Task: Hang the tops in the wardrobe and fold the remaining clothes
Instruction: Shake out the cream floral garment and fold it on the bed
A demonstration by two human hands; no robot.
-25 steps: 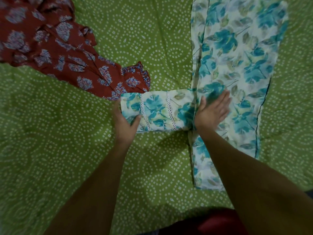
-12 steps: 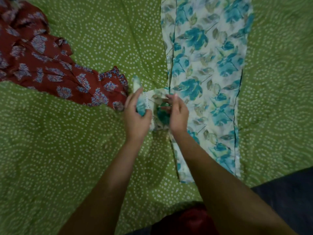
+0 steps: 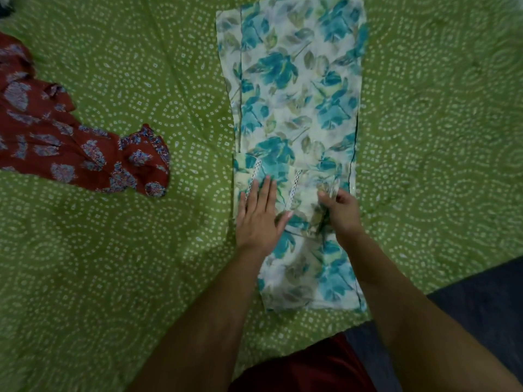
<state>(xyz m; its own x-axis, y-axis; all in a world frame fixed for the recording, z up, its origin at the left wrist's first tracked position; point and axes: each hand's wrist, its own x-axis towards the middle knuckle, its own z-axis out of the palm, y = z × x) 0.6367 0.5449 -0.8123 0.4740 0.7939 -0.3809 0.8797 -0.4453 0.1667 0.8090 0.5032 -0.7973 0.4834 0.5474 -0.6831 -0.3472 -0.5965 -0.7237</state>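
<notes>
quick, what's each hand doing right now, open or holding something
Left hand: open, fingers straight, pressing flat on the folded sleeve of the teal floral garment.
Right hand: fingers curled, pinching the sleeve's edge.

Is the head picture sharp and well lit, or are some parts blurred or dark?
Head view: dim, soft light; right hand slightly motion-blurred; floral garment reasonably clear; green bedspread bends at the wide-angle edges; forearms dark near the bottom.
</notes>
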